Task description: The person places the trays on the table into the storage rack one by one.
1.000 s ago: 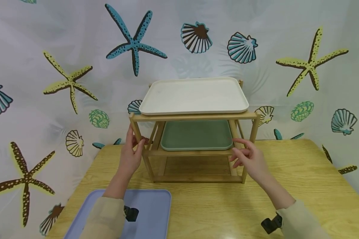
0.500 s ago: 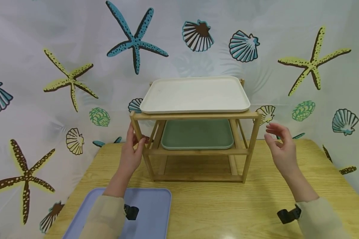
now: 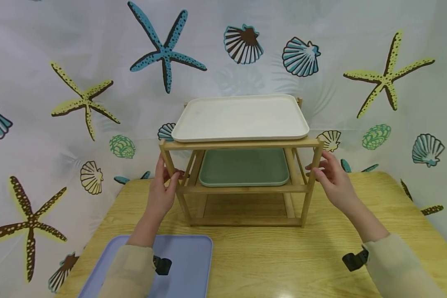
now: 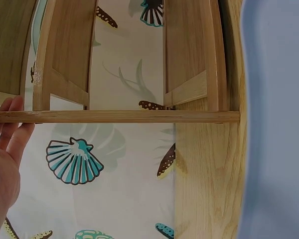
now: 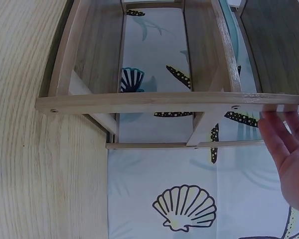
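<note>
A tiered wooden rack (image 3: 246,190) stands on the table. On its top level lies a white tray (image 3: 242,118), and on the level below a green tray (image 3: 244,167). My left hand (image 3: 162,194) grips the rack's front left post, thumb in front and fingers behind. On the other side, my right hand (image 3: 335,182) holds the front right post between thumb and fingers. Both wrist views show the fingers at the upper part of a post, where the left hand (image 4: 5,164) and right hand (image 5: 291,159) are partly cut off by the frame.
A blue-purple tray (image 3: 188,260) lies on the wooden table (image 3: 268,260) at the front left, partly under the left sleeve. Behind the rack hangs a white cloth (image 3: 223,78) printed with starfish and shells.
My right hand moved from beside the green tray out to the right, then back in onto the right post. My left hand kept its hold on the left post.
</note>
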`<state>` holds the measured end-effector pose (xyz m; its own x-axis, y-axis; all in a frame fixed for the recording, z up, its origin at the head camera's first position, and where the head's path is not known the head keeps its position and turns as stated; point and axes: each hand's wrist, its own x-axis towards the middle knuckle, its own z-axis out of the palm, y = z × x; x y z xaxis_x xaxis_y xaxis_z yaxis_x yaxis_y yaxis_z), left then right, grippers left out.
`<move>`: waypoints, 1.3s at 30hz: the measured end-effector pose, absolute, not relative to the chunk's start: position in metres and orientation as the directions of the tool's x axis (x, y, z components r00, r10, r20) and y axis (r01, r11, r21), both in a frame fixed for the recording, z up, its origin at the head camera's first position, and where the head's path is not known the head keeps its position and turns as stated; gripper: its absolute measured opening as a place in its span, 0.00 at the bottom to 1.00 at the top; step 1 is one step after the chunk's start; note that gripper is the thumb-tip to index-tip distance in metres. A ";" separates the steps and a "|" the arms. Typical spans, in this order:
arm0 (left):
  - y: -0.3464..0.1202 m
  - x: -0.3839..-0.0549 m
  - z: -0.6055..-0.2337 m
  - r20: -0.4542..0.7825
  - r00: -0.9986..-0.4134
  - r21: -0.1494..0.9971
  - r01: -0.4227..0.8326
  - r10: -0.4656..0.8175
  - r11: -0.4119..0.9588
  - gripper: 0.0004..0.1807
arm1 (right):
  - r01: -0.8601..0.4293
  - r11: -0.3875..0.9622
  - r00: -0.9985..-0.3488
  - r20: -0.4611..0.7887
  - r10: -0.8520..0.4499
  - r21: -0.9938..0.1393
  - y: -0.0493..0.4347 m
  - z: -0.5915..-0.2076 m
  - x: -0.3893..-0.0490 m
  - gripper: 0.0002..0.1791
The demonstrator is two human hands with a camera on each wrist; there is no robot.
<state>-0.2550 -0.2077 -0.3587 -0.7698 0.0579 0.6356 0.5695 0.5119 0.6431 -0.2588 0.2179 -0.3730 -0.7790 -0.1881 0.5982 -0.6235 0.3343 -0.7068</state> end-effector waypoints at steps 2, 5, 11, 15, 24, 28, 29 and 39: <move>-0.210 -0.258 -0.362 0.642 -0.764 0.642 0.577 0.057 0.505 0.36 | -0.620 0.352 -0.781 0.596 -0.189 -0.701 0.217 -0.373 -0.259 0.28; -0.215 -0.267 -0.372 0.645 -0.763 0.644 0.577 0.049 0.502 0.38 | -0.613 0.375 -0.784 0.592 -0.185 -0.695 0.216 -0.373 -0.260 0.28; -0.226 -0.278 -0.382 0.627 -0.777 0.659 0.570 0.059 0.491 0.40 | -0.614 0.371 -0.784 0.591 -0.187 -0.697 0.216 -0.373 -0.261 0.29; -0.235 -0.274 -0.377 0.577 -0.811 0.679 0.539 0.092 0.498 0.41 | -0.610 0.347 -0.789 0.586 -0.184 -0.713 0.214 -0.375 -0.262 0.28; -0.278 -0.236 -0.396 0.471 -0.872 0.667 0.449 0.130 0.595 0.40 | -0.602 0.326 -0.796 0.579 -0.177 -0.729 0.211 -0.377 -0.263 0.26; -0.302 -0.209 -0.417 0.398 -0.912 0.692 0.372 0.104 0.618 0.35 | -0.607 0.309 -0.794 0.580 -0.183 -0.732 0.211 -0.379 -0.264 0.27; -0.308 -0.201 -0.423 0.386 -0.917 0.690 0.357 0.096 0.630 0.33 | -0.606 0.312 -0.794 0.580 -0.183 -0.731 0.211 -0.380 -0.264 0.27; -0.370 -0.158 -0.455 0.160 -0.987 0.492 0.101 0.024 0.865 0.30 | -0.611 0.327 -0.788 0.593 -0.167 -0.721 0.215 -0.378 -0.263 0.26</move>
<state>-0.1585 -0.3703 -0.4548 -0.9868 0.0244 0.1598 0.1010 0.8648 0.4918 -0.2625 0.2154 -0.3776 -0.7879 -0.1666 0.5928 -0.6114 0.3272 -0.7205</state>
